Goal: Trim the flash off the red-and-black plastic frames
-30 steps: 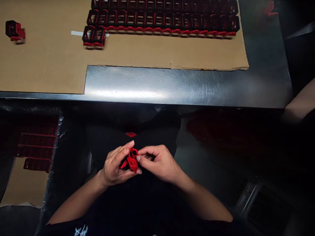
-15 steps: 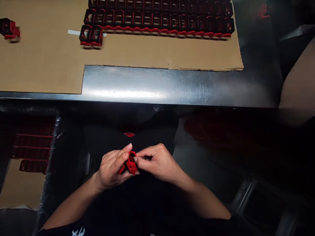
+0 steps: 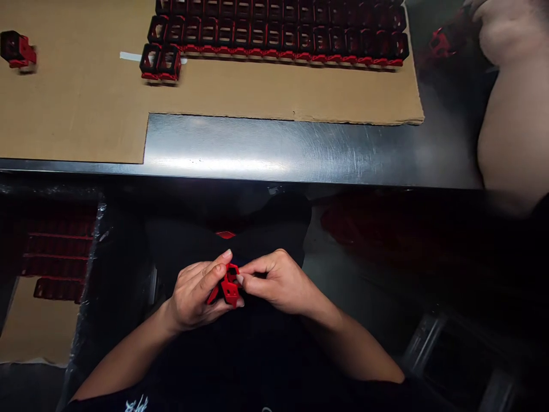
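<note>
Below the table edge, over my lap, my left hand (image 3: pixel 197 294) curls around a small red plastic part (image 3: pixel 228 289). My right hand (image 3: pixel 277 281) pinches the same part from the right with thumb and fingers pressed together. Both hands touch at the part. Up on the brown cardboard sheet (image 3: pixel 86 109) stand long rows of red-and-black box-shaped pieces (image 3: pixel 278 31). Two more of those pieces (image 3: pixel 160 62) start a shorter row at the left end, and a single piece (image 3: pixel 17 50) stands apart at the far left.
The cardboard lies on a shiny metal table (image 3: pixel 300 151). Another person's arm (image 3: pixel 510 114) reaches in at the upper right. Red stacked parts (image 3: pixel 55 257) sit in a plastic-lined bin at the lower left, under the table.
My hands have shifted slightly while turning the red part between them. The other person's arm has come further into view at the upper right.
</note>
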A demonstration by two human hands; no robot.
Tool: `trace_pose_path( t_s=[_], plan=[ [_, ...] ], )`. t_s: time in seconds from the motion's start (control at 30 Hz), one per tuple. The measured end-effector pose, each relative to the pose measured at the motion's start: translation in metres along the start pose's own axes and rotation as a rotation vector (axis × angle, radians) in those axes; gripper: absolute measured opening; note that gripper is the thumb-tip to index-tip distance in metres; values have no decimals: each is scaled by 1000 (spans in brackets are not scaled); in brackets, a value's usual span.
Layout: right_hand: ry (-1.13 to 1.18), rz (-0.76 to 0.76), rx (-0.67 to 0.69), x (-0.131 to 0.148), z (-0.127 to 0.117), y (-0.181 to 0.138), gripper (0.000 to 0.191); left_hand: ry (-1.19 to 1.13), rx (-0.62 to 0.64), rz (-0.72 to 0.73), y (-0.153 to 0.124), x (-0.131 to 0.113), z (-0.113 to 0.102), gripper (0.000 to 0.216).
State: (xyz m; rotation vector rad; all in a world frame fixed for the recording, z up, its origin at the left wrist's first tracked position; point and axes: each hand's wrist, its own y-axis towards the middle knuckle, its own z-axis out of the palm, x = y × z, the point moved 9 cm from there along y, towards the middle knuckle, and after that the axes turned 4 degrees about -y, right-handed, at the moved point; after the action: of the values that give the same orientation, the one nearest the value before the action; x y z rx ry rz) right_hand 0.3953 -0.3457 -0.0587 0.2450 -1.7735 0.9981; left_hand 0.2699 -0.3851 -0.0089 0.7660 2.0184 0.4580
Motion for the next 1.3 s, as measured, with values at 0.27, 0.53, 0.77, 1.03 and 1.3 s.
trace_pose_path(
  t_s=[0.27,0.53,0.77,1.03,1.3],
  plan=[
    [34,-10,34,-3,-2,-2,25,15,2,3,3,-3,-2,93],
    [-7,10,-26,-4,-3,-3,23,28,38,2,4,-4,2,93],
    [21,-69,-53,-4,-11,-3,21,20,33,-19,2,-2,0,92],
    [196,-40,-48,-9,0,-2,22,37,44,0,2,-4,1,92],
    [101,-56,-16,-8,1,-1,22,58,65,11,-5,-4,5,99]
  ],
)
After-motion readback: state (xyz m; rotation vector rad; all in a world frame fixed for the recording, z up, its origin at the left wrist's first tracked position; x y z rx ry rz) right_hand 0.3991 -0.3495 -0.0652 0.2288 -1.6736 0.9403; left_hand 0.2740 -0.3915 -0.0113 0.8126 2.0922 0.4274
